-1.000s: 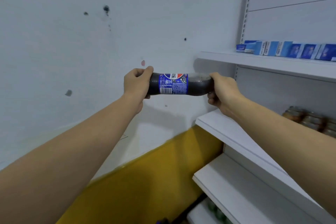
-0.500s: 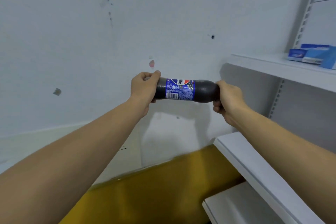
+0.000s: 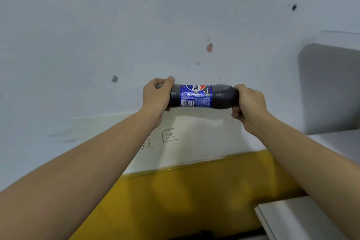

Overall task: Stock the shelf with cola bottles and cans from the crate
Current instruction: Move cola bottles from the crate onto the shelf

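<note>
Swinging leftward, the view is losing most of the shelf (image 3: 303, 218) that filled the right side a second ago — the upper board with its blue boxes is gone from sight, and only a white corner is showing at lower right, with another pale ledge at the right edge. Both hands are keeping the same hold on the cola bottle (image 3: 202, 96) as before.

That bottle is lying flat in the air, well in front of the scuffed white wall (image 3: 78, 35), its long axis running left to right. At its left end the left hand (image 3: 156, 96) is clenching round it, thumb on top and fingers (image 3: 168, 108) curling underneath, while the right hand (image 3: 249, 101) is gripping the right end the same way. Which end carries the cap is hidden inside the fists.

What matters for the coming move, as I judge it, is this — the bottle is sitting up and to the left of the shelf, nearer the wall than the boards, with the right hand on the shelf side. Placing it is likely calling for a turn back to the right and a tip from flat to upright. A yellow band (image 3: 194, 197) is running along the wall's foot below the arms.
</note>
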